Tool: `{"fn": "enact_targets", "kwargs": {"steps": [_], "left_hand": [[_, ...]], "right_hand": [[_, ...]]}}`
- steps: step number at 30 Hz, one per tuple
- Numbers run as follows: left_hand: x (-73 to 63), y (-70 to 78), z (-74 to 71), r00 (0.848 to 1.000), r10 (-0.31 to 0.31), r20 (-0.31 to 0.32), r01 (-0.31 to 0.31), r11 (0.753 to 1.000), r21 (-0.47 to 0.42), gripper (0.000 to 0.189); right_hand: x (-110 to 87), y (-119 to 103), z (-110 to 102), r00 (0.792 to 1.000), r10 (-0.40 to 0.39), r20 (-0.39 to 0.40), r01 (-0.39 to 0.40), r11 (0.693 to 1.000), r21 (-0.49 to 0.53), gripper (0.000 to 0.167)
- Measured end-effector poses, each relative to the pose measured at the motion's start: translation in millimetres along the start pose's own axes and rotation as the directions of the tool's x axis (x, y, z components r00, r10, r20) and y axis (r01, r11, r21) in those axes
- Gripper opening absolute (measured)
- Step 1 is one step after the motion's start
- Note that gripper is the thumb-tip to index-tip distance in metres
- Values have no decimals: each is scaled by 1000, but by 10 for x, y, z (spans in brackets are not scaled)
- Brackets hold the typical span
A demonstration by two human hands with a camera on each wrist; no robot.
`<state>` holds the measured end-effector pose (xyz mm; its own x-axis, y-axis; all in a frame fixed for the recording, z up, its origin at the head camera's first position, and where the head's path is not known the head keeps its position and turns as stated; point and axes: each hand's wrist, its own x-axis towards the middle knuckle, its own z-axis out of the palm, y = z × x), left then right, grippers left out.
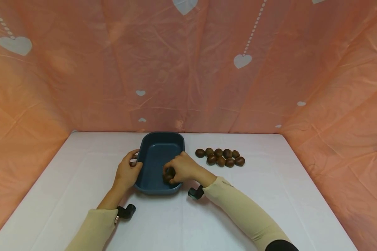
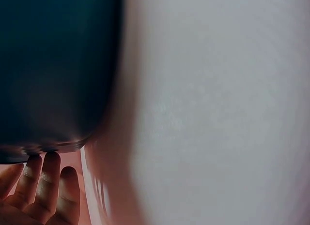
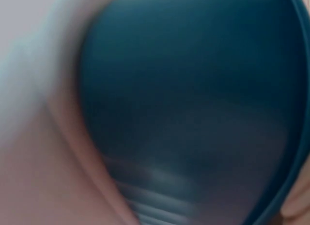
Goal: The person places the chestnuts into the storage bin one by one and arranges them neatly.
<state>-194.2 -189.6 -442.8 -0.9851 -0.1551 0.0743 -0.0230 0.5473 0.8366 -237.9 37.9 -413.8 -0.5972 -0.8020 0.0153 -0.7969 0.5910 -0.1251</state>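
A dark blue rectangular tray stands on the table. At its left side is my left hand, thumb by the rim and fingers along the outer wall; in the left wrist view these fingers look fairly straight, with tips at the tray's wall. My right hand reaches over the right rim and down inside, its fingers curled round a dark brown chestnut near the front right corner. In the right wrist view the tray's outer wall fills most of the picture, and a bit of the hand shows at lower right.
Right of the tray, several chestnuts lie in two rough rows on the white tablecloth. An orange curtain with pale hearts encloses the back and both sides. A dark wrist camera sits close to the tray's right front corner.
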Motion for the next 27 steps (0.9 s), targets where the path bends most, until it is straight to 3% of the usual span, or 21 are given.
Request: {"fn": "enact_targets", "kwargs": {"steps": [20,24,27], "left_hand": [[-9,-2,0,1000,-3,0,3,1000,3,49],[-10,2,-2,1000,-5,2,5,1000,-2,49],[-11,5,-6,1000,-12,5,12,1000,0,49]], "right_hand": [[6,-38,-26,999,16,50,-13,999,-51,31],[1,-1,-40,999,-23,33,23,1000,-3,31],[-35,42,-77,997,-69,-21,71,990,119,31]]}}
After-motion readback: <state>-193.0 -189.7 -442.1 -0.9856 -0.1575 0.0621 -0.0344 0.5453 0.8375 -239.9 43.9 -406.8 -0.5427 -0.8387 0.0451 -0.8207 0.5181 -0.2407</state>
